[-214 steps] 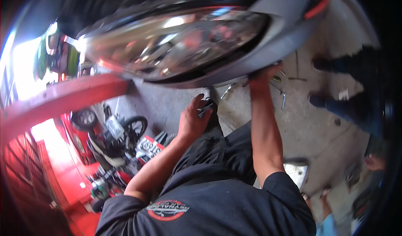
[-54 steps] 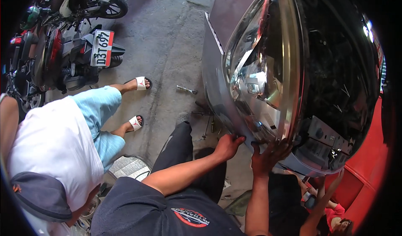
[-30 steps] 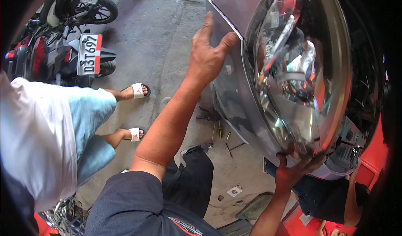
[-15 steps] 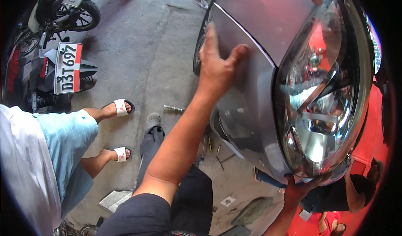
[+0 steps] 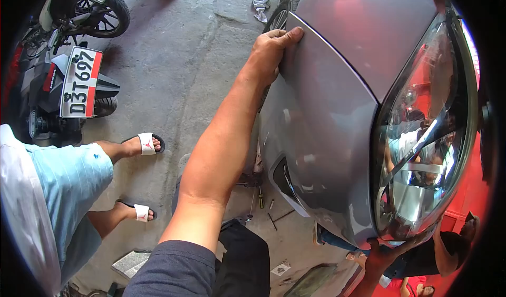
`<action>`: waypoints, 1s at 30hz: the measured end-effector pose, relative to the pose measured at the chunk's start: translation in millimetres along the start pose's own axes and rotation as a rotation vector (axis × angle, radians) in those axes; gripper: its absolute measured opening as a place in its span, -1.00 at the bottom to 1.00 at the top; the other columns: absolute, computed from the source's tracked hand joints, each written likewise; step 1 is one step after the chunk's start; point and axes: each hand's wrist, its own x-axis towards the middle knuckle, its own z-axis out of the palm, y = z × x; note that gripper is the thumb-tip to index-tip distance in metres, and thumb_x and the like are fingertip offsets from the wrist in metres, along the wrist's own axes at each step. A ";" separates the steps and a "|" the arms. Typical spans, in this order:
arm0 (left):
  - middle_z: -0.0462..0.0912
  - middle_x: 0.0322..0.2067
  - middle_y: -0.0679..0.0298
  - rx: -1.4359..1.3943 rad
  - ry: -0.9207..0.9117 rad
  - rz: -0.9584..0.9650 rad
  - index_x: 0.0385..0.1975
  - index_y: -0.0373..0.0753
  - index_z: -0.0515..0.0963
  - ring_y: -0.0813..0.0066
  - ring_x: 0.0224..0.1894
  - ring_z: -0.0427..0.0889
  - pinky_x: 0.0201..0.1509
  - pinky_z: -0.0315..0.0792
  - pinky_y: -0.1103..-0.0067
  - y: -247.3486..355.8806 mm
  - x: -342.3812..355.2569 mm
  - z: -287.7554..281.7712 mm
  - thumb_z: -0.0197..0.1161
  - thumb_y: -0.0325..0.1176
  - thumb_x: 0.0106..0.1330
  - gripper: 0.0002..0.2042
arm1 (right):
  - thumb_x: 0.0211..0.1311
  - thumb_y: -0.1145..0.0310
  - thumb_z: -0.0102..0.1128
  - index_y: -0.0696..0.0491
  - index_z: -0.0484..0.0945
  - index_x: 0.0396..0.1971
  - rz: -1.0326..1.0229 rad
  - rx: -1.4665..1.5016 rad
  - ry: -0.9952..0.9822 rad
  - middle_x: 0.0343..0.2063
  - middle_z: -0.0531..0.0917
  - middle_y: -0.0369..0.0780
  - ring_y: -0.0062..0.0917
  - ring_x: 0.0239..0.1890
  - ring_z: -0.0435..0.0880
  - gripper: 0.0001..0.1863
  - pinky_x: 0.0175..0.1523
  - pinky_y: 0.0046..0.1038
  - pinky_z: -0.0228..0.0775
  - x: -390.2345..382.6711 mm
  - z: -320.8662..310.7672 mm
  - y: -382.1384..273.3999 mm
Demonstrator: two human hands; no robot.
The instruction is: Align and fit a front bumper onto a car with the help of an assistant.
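Closed in since half a second ago with the left hand: from spread beside the grey bumper to curled at its upper-left corner, next to the wheel. Kept low at the other end with the right hand, just under the headlamp. Slid rightward and downward in view, bumper and headlamp both, perhaps only from a turn of the head.

Reaches with the left arm well up the view, with the bumper just right of that forearm; with the right hand, from directly below it. Runs lengthwise, as far as visible, from the wheel-arch corner at the left thumb down to the rounded end by the right hand. Favours neither hand in nearness: appears touched at both ends. Pinches the corner on the left, apparently, with thumb laid outside and fingers folded behind, tips hidden. Sets the right thumb up against the lower edge, with fingers stretched along below the headlamp; cannot tell whether gripping or merely propping.

Looks smooth, glossy and bulging outward, with soft pale reflections and a dark pointed recess low on the left. Meets the fender along a thin slanting seam. Curves close around the headlamp's dark border.
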 end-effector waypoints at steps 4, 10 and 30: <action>0.75 -0.28 0.08 -0.085 -0.001 0.081 -0.08 -0.50 0.63 0.35 -0.30 0.70 -0.17 0.62 0.45 -3.3 1.3 -2.7 0.56 -0.08 0.30 -0.48 | -0.25 0.45 0.62 -0.01 -0.28 0.68 0.063 -0.009 -0.015 0.69 -0.27 -0.01 -0.07 0.71 -0.32 0.50 0.70 -0.03 -0.39 -1.2 -3.5 1.6; 0.74 -0.23 0.08 -0.005 -0.026 0.014 -0.02 -0.52 0.62 0.35 -0.26 0.71 -0.11 0.61 0.46 3.3 6.7 3.2 0.54 -0.08 0.33 -0.46 | -0.29 0.56 0.52 -0.01 -0.30 0.68 0.088 -0.005 0.000 0.68 -0.24 0.01 -0.03 0.71 -0.31 0.49 0.70 -0.01 -0.43 2.4 -3.4 -7.1; -0.04 0.57 -0.36 0.708 -0.121 0.306 0.61 -0.33 0.07 -0.24 0.66 -0.13 0.68 -0.01 0.08 40.6 -75.2 102.3 0.65 0.45 -0.29 0.47 | -0.22 0.39 0.73 -0.11 -0.20 0.67 -0.006 0.014 -0.058 0.68 -0.24 -0.01 0.01 0.70 -0.31 0.49 0.69 0.09 -0.37 20.0 -13.8 -3.6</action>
